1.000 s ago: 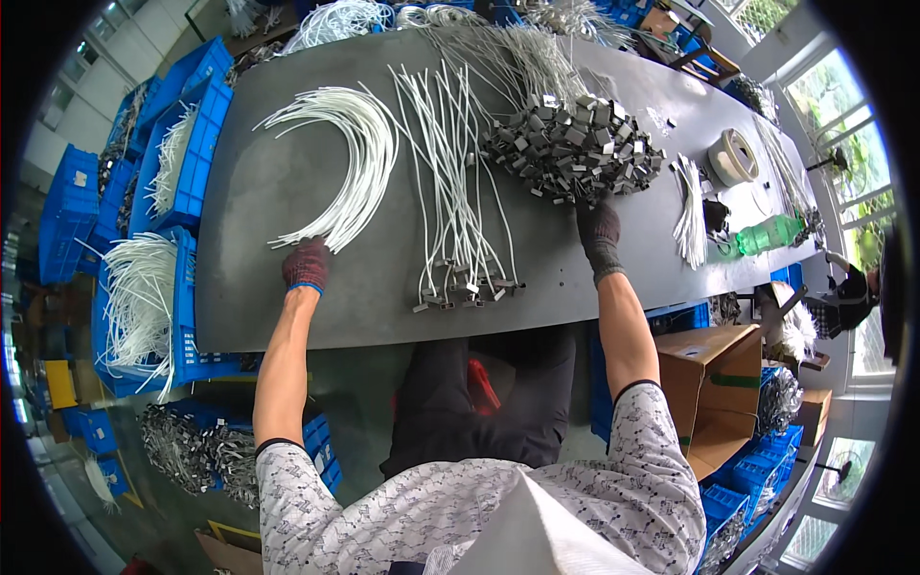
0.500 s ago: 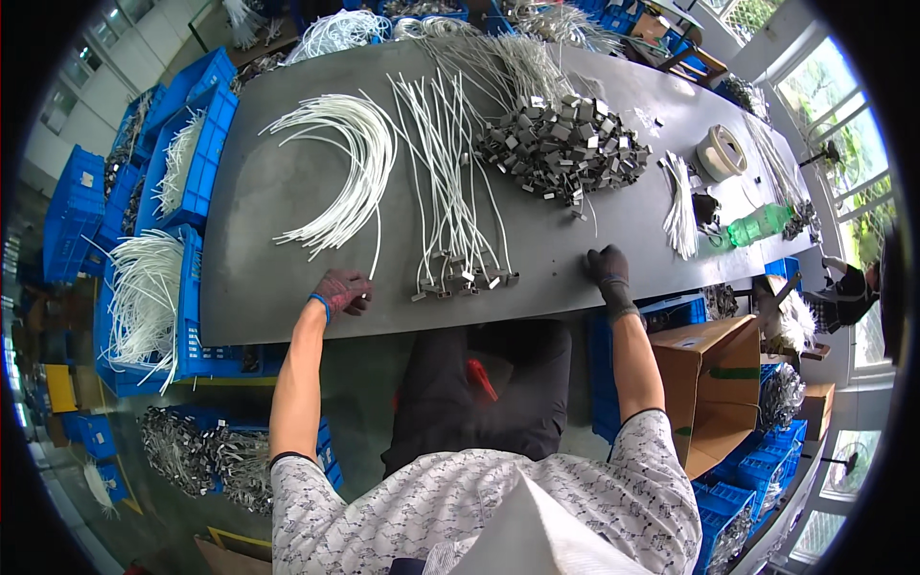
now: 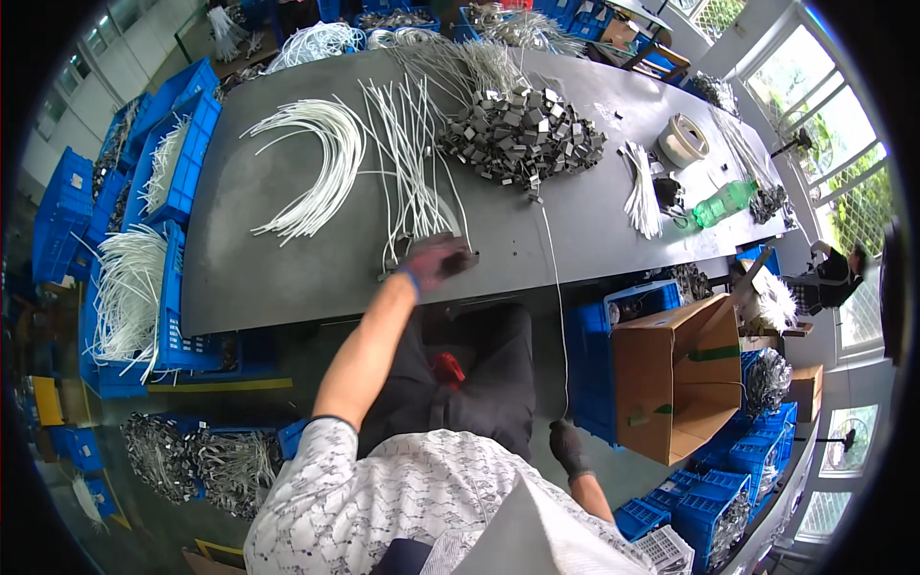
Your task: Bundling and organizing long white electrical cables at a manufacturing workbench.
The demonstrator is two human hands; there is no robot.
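Note:
My left hand (image 3: 439, 261), in a dark red glove, is over the clip ends of a loose bunch of white cords (image 3: 412, 177) on the grey table. Motion smears its fingers, and what they hold, if anything, cannot be made out. My right hand (image 3: 568, 448), in a dark glove, is low at the right, below the table edge, its fingers closed on the end of a thin pale cord (image 3: 558, 287). That cord runs taut up over the edge to the heap of small dark metal clips (image 3: 522, 139). A curved bundle of white cords (image 3: 326, 168) lies farther left.
Blue crates of white cords (image 3: 134, 287) stand along the left. An open cardboard box (image 3: 661, 383) is beside my right arm. On the right of the table are a green bottle (image 3: 724, 204), a tape roll (image 3: 683, 141) and a small cord bundle (image 3: 642, 192). Another person (image 3: 836, 278) is at far right.
My left hand has swept right from beside the curved bundle to the clip ends. My right hand has dropped from the table toward me, drawing a cord out from the heap.

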